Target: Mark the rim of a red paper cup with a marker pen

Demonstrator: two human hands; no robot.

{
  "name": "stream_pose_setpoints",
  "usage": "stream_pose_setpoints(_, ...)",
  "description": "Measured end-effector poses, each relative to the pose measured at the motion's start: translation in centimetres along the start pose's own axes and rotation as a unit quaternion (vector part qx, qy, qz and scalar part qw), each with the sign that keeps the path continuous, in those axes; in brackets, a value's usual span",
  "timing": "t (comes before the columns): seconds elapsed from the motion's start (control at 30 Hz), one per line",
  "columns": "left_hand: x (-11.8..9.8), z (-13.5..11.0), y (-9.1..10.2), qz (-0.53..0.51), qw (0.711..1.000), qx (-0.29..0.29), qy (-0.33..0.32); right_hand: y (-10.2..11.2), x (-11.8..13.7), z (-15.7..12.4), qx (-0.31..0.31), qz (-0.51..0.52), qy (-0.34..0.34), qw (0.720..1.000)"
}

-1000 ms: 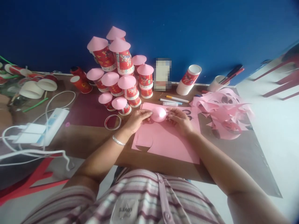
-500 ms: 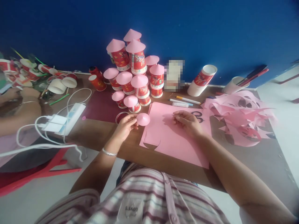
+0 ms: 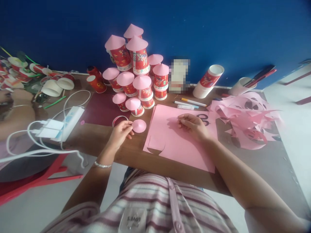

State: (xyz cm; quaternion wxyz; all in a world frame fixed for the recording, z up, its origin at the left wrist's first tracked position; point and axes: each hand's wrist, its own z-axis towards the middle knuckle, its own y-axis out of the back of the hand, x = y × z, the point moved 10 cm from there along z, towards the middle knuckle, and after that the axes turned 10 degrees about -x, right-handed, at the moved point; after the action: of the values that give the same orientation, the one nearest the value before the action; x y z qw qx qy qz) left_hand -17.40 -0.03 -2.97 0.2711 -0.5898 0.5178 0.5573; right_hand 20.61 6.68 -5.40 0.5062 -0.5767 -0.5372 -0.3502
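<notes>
My left hand [image 3: 120,134] pinches the edge of a small pink paper cone [image 3: 139,126] between thumb and fingers, just above the table's brown surface. My right hand [image 3: 193,125] hovers over or rests on a stack of pink paper sheets [image 3: 175,145]; its fingers are curled together, and what they hold, if anything, cannot be made out. Black scissor handles [image 3: 203,119] show beside that hand, with the blades hidden. Beyond my left hand stand several stacked red paper cups [image 3: 138,61] topped with pink cones. A roll of tape [image 3: 120,117] lies close behind the left fingers.
Pink paper scraps [image 3: 252,116] heap at the right. Markers [image 3: 193,103], stacked cups [image 3: 209,81] and a pen cup [image 3: 239,86] stand toward the wall. A power strip [image 3: 70,123] with white cables lies left, near another person's arm [image 3: 19,113] and tipped cups [image 3: 52,87].
My left hand has moved left with the cone, away from the paper stack. The right hand stays over the paper. The view has shifted slightly.
</notes>
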Motion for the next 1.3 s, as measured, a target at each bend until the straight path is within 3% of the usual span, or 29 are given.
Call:
stream_pose_setpoints(0.3, -0.2, -1.1, 1.4, 0.062, 0.990, -0.104, -0.066, -0.3, 0.6, -0.2, 0.004, -0.003, 0.013, 1.000)
stream_pose_setpoints(0.47, -0.9, -1.5, 1.9, 0.135, 0.977, -0.124, -0.108, -0.4, 0.6, -0.3, 0.002, 0.001, 0.006, 1.000)
stream_pose_setpoints(0.53, -1.6, -1.6, 2.1, 0.186, 0.961, -0.132, -0.154, -0.3, 0.5, -0.2, -0.002, 0.003, 0.003, 1.000)
stream_pose_setpoints(0.63, -3.1, -2.1, 2.3, 0.276, 0.915, -0.155, -0.252, -0.3, 0.5, -0.2, -0.001, 0.001, 0.004, 1.000)
stream_pose_setpoints(0.87, -4.0, -3.6, -0.1, 0.368, 0.837, -0.138, -0.381, -0.7, 1.1, -0.5, 0.011, 0.001, 0.011, 1.000)
stream_pose_setpoints(1.03, -4.5, -4.1, -2.1, 0.370, 0.794, -0.121, -0.467, -0.9, 1.4, -0.6, 0.015, 0.010, 0.018, 1.000)
stream_pose_setpoints(1.2, -4.5, -3.7, -2.5, 0.370, 0.793, -0.125, -0.468, -1.0, 1.2, -0.2, 0.016, 0.013, 0.027, 0.999)
stream_pose_setpoints(1.3, -5.6, -4.6, -3.1, 0.335, 0.797, -0.128, -0.487, -1.1, 1.1, -0.1, 0.023, 0.019, 0.029, 0.999)
